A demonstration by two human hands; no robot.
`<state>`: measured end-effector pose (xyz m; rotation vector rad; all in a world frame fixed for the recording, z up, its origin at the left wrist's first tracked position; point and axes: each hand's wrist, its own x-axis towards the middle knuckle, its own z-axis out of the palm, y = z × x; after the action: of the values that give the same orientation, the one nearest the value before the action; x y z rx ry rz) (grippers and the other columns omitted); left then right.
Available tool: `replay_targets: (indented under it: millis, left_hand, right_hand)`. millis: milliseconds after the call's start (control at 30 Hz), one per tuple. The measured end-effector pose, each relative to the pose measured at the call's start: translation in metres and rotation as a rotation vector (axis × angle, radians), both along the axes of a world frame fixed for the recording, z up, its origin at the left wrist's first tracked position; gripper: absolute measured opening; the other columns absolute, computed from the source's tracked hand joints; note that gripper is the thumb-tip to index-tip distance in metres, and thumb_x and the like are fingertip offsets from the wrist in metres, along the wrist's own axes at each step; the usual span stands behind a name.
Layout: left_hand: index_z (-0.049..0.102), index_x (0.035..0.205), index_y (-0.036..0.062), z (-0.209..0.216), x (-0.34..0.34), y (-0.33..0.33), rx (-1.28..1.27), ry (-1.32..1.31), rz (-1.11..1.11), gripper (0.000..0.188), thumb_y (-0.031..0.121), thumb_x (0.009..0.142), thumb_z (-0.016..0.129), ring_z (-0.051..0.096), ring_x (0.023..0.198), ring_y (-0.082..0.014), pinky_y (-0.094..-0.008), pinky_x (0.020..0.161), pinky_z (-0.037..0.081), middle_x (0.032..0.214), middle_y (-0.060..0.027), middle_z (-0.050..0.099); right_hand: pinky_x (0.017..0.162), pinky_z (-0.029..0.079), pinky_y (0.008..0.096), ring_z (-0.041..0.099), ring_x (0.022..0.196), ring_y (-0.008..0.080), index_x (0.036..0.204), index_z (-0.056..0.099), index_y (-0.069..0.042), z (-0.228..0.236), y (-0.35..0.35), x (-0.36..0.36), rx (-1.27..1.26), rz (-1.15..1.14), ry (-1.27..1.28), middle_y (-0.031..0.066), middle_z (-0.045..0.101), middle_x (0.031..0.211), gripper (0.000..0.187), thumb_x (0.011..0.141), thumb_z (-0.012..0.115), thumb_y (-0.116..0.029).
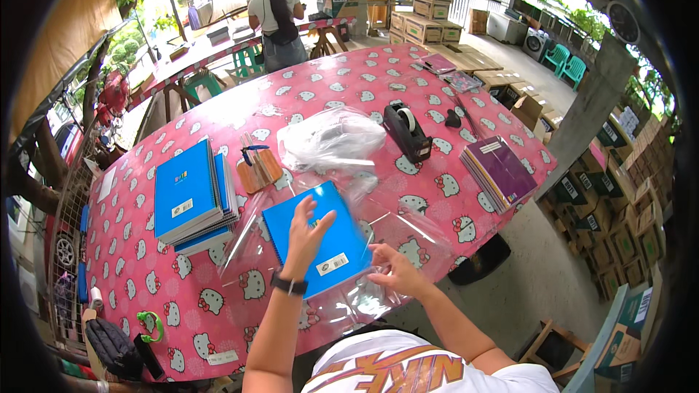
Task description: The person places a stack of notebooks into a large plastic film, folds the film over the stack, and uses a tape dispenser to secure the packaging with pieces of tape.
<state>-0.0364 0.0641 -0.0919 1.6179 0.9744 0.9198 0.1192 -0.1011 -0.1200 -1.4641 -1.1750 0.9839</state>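
A blue spiral notebook (344, 233) with a white label lies tilted on clear plastic film (426, 236), in front of me on the table. Over its cover my left hand (307, 229) is raised with the fingers apart, a dark band on the wrist. Just off the notebook's right edge is my right hand (399, 271), its thumb and forefinger apart above the film. Whether it touches the film I cannot tell. To the left stands a stack of blue spiral notebooks (186, 185). Beyond the notebook sits a bunched heap of clear plastic (331, 138).
A pink patterned cloth covers the table (291, 324). On it are a wooden pen holder (258, 172), a black tape dispenser (408, 135), purple notebooks (499, 171) and scissors-like black items (453, 118). A person (277, 22) stands at the far table; stacked cartons (619, 204) fill the right.
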Motion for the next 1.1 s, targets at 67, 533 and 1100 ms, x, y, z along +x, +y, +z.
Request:
replay_targets:
  millis: [67, 533, 1100]
  left_hand:
    - [0.033, 0.134, -0.0007, 0.002, 0.037, 0.016, 0.196, 0.188, 0.014, 0.083, 0.038, 0.072, 0.073, 0.046, 0.118, -0.0346, -0.0392, 0.094, 0.041, 0.126, -0.0232, 0.048]
    - [0.063, 0.100, 0.0013, -0.083, -0.044, 0.144, 0.301, 0.215, 0.509, 0.031, 0.017, 0.073, 0.063, 0.062, 0.088, -0.0317, -0.0370, 0.080, 0.048, 0.093, -0.0179, 0.065]
    - [0.060, 0.101, 0.0080, -0.068, -0.036, -0.051, 0.214, 0.665, 0.393, 0.049, 0.028, 0.061, 0.081, 0.049, 0.101, -0.0283, -0.0408, 0.084, 0.041, 0.103, -0.0090, 0.053]
  right_hand:
    - [0.072, 0.050, 0.0300, 0.059, 0.091, 0.0195, 0.091, 0.058, -0.002, 0.000, 0.004, -0.009, -0.110, 0.018, 0.063, 0.0089, 0.061, 0.102, 0.023, 0.073, 0.070, -0.009]
    - [0.070, 0.048, 0.0388, 0.061, 0.081, 0.0294, 0.097, 0.053, -0.006, -0.018, 0.022, -0.066, 0.243, 0.156, -0.498, 0.0139, 0.061, 0.084, 0.023, 0.076, 0.061, -0.003]
    - [0.073, 0.047, 0.0370, 0.057, 0.086, 0.0287, 0.092, 0.062, -0.007, -0.026, 0.036, -0.045, 0.258, 0.080, -0.326, 0.0117, 0.063, 0.088, 0.020, 0.073, 0.067, -0.009]
